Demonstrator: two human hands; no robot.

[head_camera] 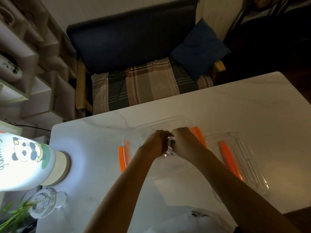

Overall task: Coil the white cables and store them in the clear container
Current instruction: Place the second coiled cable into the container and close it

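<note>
Left to right: panda lamp (25, 153); left hand (158, 142) and right hand (182, 140), fingers curled around a white cable (171, 143) above the clear container (161, 122) on the desk (235, 105); lid (242, 158). Keep loops small and pinched; lower them inside together.

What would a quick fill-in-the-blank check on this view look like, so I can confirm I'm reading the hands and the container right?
1. The left hand and right hand meet over the clear ____.
2. The container has clips coloured ____.
3. The clear lid lies to the ____ of the container.
4. The lamp at the table's left edge bears a ____ picture.

Missing words: container; orange; right; panda
</note>
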